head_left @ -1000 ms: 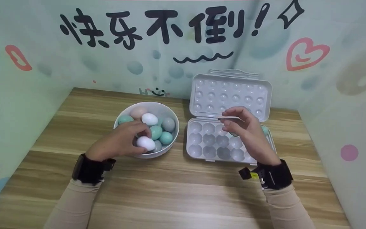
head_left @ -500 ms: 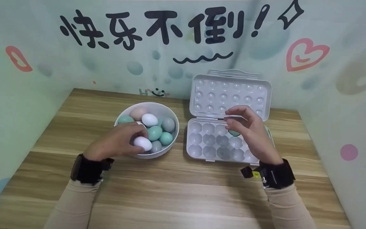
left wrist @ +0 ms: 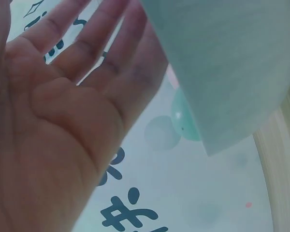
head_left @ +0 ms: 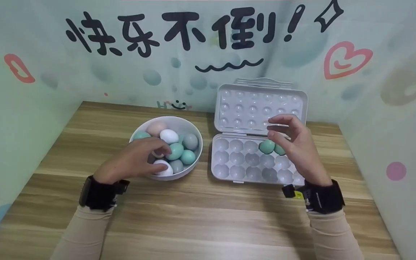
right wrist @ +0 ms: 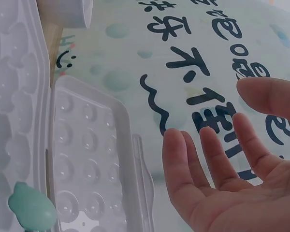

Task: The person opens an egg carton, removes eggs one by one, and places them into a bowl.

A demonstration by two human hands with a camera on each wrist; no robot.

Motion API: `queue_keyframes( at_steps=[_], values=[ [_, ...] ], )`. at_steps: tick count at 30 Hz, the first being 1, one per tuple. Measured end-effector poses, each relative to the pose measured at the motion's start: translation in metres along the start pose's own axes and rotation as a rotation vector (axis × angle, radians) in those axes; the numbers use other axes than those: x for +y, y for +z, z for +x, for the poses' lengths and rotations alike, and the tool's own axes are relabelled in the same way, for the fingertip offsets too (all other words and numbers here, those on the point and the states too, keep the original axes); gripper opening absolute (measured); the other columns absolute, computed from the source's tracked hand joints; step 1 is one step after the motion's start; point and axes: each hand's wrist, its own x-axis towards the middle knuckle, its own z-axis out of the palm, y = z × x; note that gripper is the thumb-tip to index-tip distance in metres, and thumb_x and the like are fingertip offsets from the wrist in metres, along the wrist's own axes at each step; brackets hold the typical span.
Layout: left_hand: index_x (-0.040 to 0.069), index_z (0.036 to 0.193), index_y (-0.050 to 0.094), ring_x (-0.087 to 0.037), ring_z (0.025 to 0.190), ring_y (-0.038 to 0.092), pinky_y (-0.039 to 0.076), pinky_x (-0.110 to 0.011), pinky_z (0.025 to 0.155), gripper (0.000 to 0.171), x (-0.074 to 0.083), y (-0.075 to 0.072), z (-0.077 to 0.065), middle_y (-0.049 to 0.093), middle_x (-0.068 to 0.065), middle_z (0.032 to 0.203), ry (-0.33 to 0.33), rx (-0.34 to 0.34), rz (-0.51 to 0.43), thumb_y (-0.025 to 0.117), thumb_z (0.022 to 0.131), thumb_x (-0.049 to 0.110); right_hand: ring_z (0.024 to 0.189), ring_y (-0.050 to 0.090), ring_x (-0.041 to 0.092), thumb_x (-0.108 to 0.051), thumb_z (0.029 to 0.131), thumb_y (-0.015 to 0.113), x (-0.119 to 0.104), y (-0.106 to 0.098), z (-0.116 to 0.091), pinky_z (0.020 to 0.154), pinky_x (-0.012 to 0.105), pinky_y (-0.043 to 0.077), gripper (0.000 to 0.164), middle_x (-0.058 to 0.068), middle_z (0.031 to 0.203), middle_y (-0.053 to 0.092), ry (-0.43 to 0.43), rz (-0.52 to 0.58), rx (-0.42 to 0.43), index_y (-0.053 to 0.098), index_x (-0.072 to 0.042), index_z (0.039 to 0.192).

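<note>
My left hand (head_left: 130, 160) reaches over a white bowl (head_left: 173, 177) full of white, green, grey and pinkish eggs. Its thumb overlaps a white egg (head_left: 167, 169) at the near side, while the fingertips are beside a green egg (head_left: 176, 151). In the left wrist view the fingers are stretched out behind the bowl's wall (left wrist: 241, 72). Above the right side of a white egg carton (head_left: 226, 177), my right hand (head_left: 298, 151) hangs with fingers apart, holding nothing. Two green eggs (head_left: 267, 146) sit in the carton's back row; the right hand partly hides one.
The carton's dimpled lid (head_left: 253, 108) stands raised at the back, close to a printed cloth backdrop (head_left: 121, 79). Bowl and carton stand side by side on a wooden table (head_left: 193, 216), with a narrow gap between them. Cloth walls rise at both sides.
My right hand has moved right and up, uncovering green eggs in the carton. My left fingers have spread, and the white egg by the thumb sits slightly lower in the bowl.
</note>
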Motion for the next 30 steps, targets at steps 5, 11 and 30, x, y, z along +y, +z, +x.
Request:
queue_keyframes(
  at_steps=[5,11,30],
  values=[
    [0.005,0.117,0.070,-0.028,0.106,0.068,0.059,-0.045,0.089,0.035,0.009,0.005,0.007,0.071,-0.011,0.114,0.061,0.093,-0.006,0.087,0.087,0.013,0.121,0.066,0.022,-0.001,0.097,0.072,-0.002,-0.009,0.006,0.097,0.027,0.058,0.038,0.006,0.132,0.064,-0.036,-0.121,-0.016,0.060,0.001,0.133],
    [0.010,0.126,0.070,-0.030,0.114,0.066,0.057,-0.043,0.098,0.042,0.024,0.012,0.020,0.066,-0.008,0.124,0.055,0.194,-0.003,0.087,0.089,0.021,0.123,0.064,0.026,-0.004,0.095,0.077,-0.002,-0.021,0.018,0.100,0.040,0.059,0.045,0.008,0.138,0.063,-0.145,-0.411,-0.081,0.062,-0.004,0.137],
    [0.020,0.151,0.055,-0.023,0.143,0.044,0.037,-0.038,0.121,0.072,0.062,0.057,0.061,0.051,-0.003,0.153,0.114,0.227,0.014,0.087,0.088,0.032,0.126,0.055,0.041,-0.006,0.080,0.089,0.035,-0.022,0.041,0.105,0.057,0.050,0.062,0.019,0.137,0.058,-0.310,-0.888,-0.416,0.065,-0.009,0.137]
  ],
)
